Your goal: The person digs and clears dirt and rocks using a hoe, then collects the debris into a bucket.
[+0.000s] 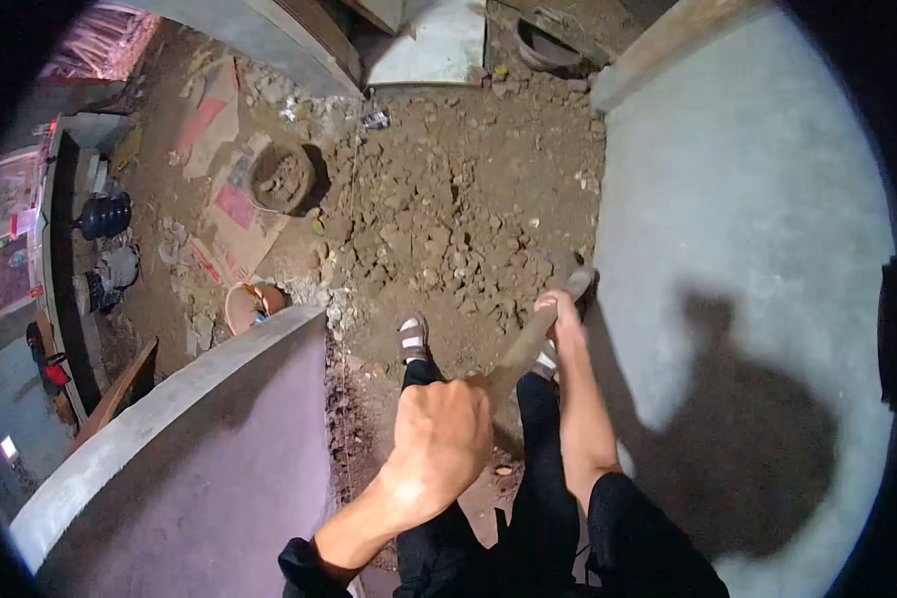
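A long-handled digging tool (521, 357) with a thick wooden handle slants across in front of me toward the right wall. My left hand (441, 429) is closed in a fist around the near part of the handle. Farther along, my right hand (562, 305) is wrapped round it, close to its far end. The head of the tool is too dark and small to make out. Beyond my hands lies broken soil (439, 234) with many loose clods. My sandalled feet stand at the near edge of this soil.
A smooth wall (738, 189) rises close on my right, a low wall (219, 399) on my left. A basket of soil (281, 177) stands on flattened cardboard (231, 234). Nearby is an orange-brown bucket (253, 305). A pale panel (431, 45) and a basin (548, 45) lie at the far end.
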The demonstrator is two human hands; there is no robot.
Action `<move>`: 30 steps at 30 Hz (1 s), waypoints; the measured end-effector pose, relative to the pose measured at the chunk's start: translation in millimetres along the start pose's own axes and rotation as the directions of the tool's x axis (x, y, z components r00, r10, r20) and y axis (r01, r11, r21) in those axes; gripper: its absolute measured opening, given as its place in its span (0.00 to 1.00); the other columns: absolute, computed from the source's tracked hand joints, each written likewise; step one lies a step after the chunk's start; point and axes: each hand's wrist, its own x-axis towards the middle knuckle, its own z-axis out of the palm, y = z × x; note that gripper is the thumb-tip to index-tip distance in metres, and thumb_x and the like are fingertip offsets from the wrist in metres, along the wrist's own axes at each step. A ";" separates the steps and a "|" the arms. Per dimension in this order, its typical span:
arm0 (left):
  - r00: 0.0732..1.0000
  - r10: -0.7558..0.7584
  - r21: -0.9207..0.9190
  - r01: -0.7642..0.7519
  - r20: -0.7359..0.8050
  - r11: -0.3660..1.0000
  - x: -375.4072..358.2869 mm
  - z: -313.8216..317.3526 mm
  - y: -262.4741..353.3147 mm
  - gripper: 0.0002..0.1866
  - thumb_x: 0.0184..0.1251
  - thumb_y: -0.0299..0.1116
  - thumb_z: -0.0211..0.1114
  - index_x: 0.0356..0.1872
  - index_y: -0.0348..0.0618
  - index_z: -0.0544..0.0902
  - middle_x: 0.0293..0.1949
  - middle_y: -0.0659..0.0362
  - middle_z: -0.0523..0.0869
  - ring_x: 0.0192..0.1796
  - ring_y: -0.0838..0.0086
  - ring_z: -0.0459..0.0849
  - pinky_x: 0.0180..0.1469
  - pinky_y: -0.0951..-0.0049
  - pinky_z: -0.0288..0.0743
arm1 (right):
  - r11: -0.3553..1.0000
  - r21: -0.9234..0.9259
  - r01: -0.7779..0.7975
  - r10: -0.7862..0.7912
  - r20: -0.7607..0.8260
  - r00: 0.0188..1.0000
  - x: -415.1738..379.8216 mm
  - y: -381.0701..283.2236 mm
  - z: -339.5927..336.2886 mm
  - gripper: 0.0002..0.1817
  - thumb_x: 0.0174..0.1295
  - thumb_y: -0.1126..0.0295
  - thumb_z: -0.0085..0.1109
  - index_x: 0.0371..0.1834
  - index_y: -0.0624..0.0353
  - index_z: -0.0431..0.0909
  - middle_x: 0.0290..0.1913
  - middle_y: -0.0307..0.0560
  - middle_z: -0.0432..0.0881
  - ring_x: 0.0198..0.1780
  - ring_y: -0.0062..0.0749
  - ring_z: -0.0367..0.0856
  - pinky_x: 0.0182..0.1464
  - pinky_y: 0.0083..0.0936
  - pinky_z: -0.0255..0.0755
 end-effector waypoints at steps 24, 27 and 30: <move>0.470 -0.829 -0.305 0.777 -0.304 0.551 -164.9 -30.3 -282.2 0.17 0.40 0.19 0.66 0.36 0.40 0.76 0.26 0.47 0.79 0.29 0.49 0.79 0.32 0.55 0.70 | 0.925 -0.379 -0.030 0.174 0.351 0.920 55.4 398.3 359.8 0.13 0.57 0.74 0.52 0.19 0.48 0.60 0.18 0.30 0.60 0.16 0.18 0.58 0.21 0.18 0.59; 0.393 -0.868 -0.478 0.725 -0.305 0.496 -167.9 93.1 -345.6 0.11 0.48 0.22 0.66 0.35 0.40 0.77 0.26 0.45 0.80 0.31 0.46 0.81 0.35 0.53 0.74 | 0.780 -0.624 0.057 0.201 0.335 0.921 79.9 447.6 373.3 0.11 0.59 0.71 0.52 0.22 0.50 0.61 0.19 0.33 0.60 0.16 0.21 0.59 0.20 0.21 0.59; 0.385 -0.897 -0.684 0.595 -0.219 0.422 -150.8 192.6 -389.6 0.15 0.49 0.21 0.62 0.41 0.39 0.79 0.34 0.40 0.82 0.41 0.41 0.81 0.42 0.56 0.75 | 0.643 -0.730 0.232 0.082 0.367 0.926 92.5 479.7 373.7 0.07 0.61 0.73 0.55 0.29 0.57 0.66 0.20 0.37 0.63 0.17 0.24 0.64 0.19 0.26 0.64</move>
